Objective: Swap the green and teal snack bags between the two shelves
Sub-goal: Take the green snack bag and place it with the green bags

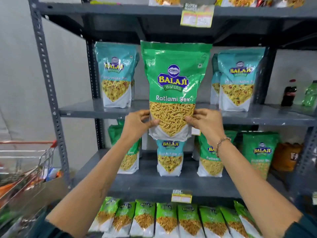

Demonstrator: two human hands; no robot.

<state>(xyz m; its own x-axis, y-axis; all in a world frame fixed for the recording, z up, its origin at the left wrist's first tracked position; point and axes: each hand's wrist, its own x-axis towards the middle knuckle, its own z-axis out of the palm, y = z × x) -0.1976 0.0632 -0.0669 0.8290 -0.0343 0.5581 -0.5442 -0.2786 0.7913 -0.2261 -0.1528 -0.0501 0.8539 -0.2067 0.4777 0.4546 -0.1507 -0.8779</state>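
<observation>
Two hands hold one green bag [173, 86] upright in front of the upper shelf [96, 109], so the step in hand looks like placing a green bag among the teal ones. The left hand [137, 125] grips the bag's lower left edge and the right hand [205, 123] its lower right edge; on each side the thumb lies across the front by the clear window and the other fingers [202, 111] curl round behind, clenched on the bag. The bag's bottom hangs below the shelf's front lip, and its top nearly reaches the underside of the shelf above. A gap stands between the left teal bag [115, 78] and the right teal bags [238, 79] on that shelf, and the green bag sits squarely before it. On the lower shelf [154, 184] one teal bag [169, 157] already stands between green bags [259, 152], so the swap seems partly done. The next move likely calls for lifting the bag until its base clears the lip, pushing it back into the gap, setting it on its base, then loosening both grips without tipping it.
</observation>
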